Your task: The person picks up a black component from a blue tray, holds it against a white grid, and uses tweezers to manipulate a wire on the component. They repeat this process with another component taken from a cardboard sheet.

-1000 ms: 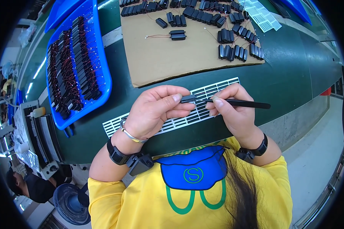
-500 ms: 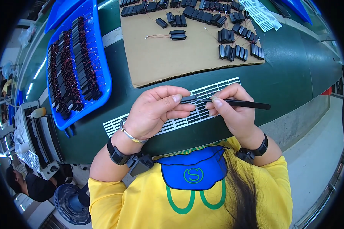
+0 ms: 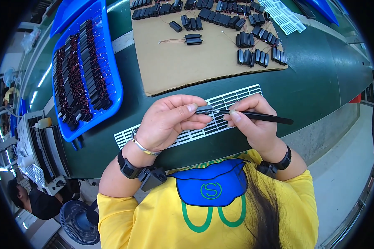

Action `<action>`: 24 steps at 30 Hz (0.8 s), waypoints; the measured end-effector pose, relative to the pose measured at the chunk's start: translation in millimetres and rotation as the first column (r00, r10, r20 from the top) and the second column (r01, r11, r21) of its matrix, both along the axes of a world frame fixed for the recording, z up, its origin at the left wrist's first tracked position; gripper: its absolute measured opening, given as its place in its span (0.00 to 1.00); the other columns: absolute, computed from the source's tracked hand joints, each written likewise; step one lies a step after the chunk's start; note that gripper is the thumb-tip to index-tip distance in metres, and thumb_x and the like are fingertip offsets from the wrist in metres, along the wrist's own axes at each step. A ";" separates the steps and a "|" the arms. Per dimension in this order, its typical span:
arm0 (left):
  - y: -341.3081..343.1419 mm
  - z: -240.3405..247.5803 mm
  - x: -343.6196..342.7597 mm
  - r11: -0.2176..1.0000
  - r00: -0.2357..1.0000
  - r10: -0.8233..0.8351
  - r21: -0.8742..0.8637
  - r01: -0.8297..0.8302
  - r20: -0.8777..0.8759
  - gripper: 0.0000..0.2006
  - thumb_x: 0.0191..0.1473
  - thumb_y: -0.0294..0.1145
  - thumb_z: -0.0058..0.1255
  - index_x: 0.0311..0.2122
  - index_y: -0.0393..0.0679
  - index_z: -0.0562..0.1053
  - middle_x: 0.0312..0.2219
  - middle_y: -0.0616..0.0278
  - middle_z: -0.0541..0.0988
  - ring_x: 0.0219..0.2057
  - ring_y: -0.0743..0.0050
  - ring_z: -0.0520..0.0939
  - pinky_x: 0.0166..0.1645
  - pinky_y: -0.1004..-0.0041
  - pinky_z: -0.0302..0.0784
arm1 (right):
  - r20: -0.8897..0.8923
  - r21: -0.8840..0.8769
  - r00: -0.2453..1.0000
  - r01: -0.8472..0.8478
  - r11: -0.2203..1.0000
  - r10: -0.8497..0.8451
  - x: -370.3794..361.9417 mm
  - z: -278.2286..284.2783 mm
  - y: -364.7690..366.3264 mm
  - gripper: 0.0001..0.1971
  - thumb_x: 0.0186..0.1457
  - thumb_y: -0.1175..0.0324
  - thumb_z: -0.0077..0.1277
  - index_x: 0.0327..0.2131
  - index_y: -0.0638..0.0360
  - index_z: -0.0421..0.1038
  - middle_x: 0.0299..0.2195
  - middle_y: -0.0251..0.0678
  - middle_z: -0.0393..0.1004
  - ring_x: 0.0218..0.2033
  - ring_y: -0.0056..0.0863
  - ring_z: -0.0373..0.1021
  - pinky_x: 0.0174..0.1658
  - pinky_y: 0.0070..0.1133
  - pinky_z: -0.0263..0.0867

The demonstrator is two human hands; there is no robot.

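Between the thumb and fingers of my left hand [image 3: 170, 118] is a small black rectangular part [image 3: 203, 109], which looks like the wired black modules nearby. My right hand [image 3: 255, 118] grips black tweezers [image 3: 268, 118], their handle pointing out to the right. The tweezer tips meet the right end of the black part; whether they pinch anything there is too small to tell. Under both hands lies a white slotted strip [image 3: 187, 137] on the green table [image 3: 154, 164].
A cardboard sheet [image 3: 174, 70] at the far side bears rows of black modules [image 3: 220, 17], some with thin red wires. On the left stands a blue tray [image 3: 117, 93] of wired modules. Another white slotted sheet [image 3: 284, 16] lies far right. A fan [image 3: 80, 222] and another person [image 3: 44, 203] are lower left.
The tweezers have tilted slightly, and their tips now sit closer against the black part's right end. My left hand keeps its hold, almost unmoved.
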State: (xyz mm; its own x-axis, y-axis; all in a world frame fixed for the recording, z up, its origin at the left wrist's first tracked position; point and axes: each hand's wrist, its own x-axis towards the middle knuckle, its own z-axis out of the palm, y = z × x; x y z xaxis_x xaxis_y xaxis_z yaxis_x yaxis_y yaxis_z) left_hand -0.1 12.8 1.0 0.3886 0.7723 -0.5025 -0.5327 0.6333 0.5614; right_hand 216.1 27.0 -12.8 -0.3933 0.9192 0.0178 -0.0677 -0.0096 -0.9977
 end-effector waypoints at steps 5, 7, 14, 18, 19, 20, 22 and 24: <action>1.2 -1.1 -4.3 1.000 0.999 -0.017 -0.015 0.018 0.044 0.11 0.53 0.25 0.39 0.40 0.31 0.67 0.32 0.51 0.74 0.36 0.63 0.77 0.41 0.74 0.75 | 0.160 0.313 0.987 -0.081 0.946 0.031 4.8 -3.3 0.3 0.07 0.47 0.79 0.47 0.30 0.64 0.60 0.27 0.40 0.70 0.27 0.22 0.69 0.30 0.17 0.67; 1.5 -0.9 -5.1 1.000 0.998 -0.022 -0.013 0.023 0.055 0.11 0.53 0.25 0.39 0.40 0.31 0.67 0.32 0.51 0.74 0.35 0.63 0.77 0.41 0.74 0.76 | 0.189 0.418 0.982 -0.108 0.902 0.029 4.2 -2.7 0.6 0.07 0.47 0.79 0.47 0.31 0.64 0.60 0.27 0.40 0.70 0.27 0.23 0.70 0.31 0.17 0.66; -0.3 0.4 -3.6 0.999 0.990 0.043 -0.013 -0.042 0.137 0.12 0.54 0.23 0.36 0.42 0.28 0.65 0.31 0.44 0.74 0.34 0.58 0.78 0.39 0.72 0.77 | 0.061 0.449 0.996 -0.081 0.890 0.060 8.0 1.6 -3.1 0.09 0.46 0.80 0.48 0.33 0.61 0.61 0.29 0.42 0.71 0.26 0.26 0.70 0.29 0.18 0.66; -1.4 -1.6 -5.2 1.000 0.988 0.000 0.016 -0.003 0.157 0.12 0.54 0.24 0.36 0.42 0.30 0.65 0.33 0.45 0.74 0.34 0.59 0.78 0.39 0.72 0.77 | 0.222 0.733 0.971 -0.228 0.641 0.091 2.6 18.6 9.3 0.15 0.38 0.79 0.54 0.33 0.59 0.65 0.30 0.39 0.72 0.22 0.28 0.70 0.23 0.17 0.64; -2.6 -1.8 -4.8 1.000 0.987 0.009 0.017 -0.012 0.159 0.12 0.54 0.24 0.36 0.42 0.30 0.65 0.33 0.45 0.74 0.34 0.59 0.78 0.39 0.72 0.77 | 0.225 0.733 0.969 -0.235 0.638 0.099 -0.2 18.5 9.7 0.15 0.38 0.79 0.54 0.33 0.59 0.65 0.30 0.39 0.72 0.22 0.28 0.70 0.23 0.17 0.64; -2.7 -0.9 -3.2 1.000 0.990 0.006 0.021 -0.009 0.143 0.11 0.54 0.24 0.37 0.42 0.30 0.65 0.33 0.47 0.74 0.34 0.60 0.78 0.39 0.72 0.77 | 0.237 0.746 0.968 -0.236 0.623 0.084 -3.3 19.3 9.7 0.15 0.38 0.80 0.54 0.33 0.58 0.65 0.30 0.39 0.72 0.22 0.28 0.70 0.23 0.17 0.64; -3.1 0.6 -0.9 1.000 0.994 0.001 0.027 -0.004 0.110 0.11 0.53 0.24 0.37 0.42 0.31 0.65 0.34 0.49 0.74 0.34 0.61 0.78 0.39 0.72 0.77 | 0.259 0.769 0.964 -0.239 0.592 0.053 -8.7 19.9 9.8 0.16 0.37 0.81 0.53 0.34 0.58 0.65 0.31 0.40 0.73 0.23 0.29 0.70 0.23 0.17 0.64; -3.0 0.3 -0.6 0.999 0.993 -0.004 0.032 0.000 0.115 0.11 0.53 0.24 0.38 0.42 0.32 0.65 0.34 0.50 0.74 0.34 0.62 0.78 0.39 0.72 0.77 | 0.262 0.775 0.965 -0.231 0.588 0.034 -10.9 14.0 10.2 0.16 0.37 0.82 0.53 0.34 0.58 0.65 0.31 0.40 0.72 0.23 0.29 0.70 0.23 0.18 0.65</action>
State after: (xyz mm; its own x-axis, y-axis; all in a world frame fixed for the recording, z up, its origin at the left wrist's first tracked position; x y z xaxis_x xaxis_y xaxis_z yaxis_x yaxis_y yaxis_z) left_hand -0.7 9.8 1.4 0.4441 0.7866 -0.4291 -0.5939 0.6170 0.5164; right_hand 205.2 37.2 1.2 -0.5941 0.5123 0.6201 0.0637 0.7985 -0.5986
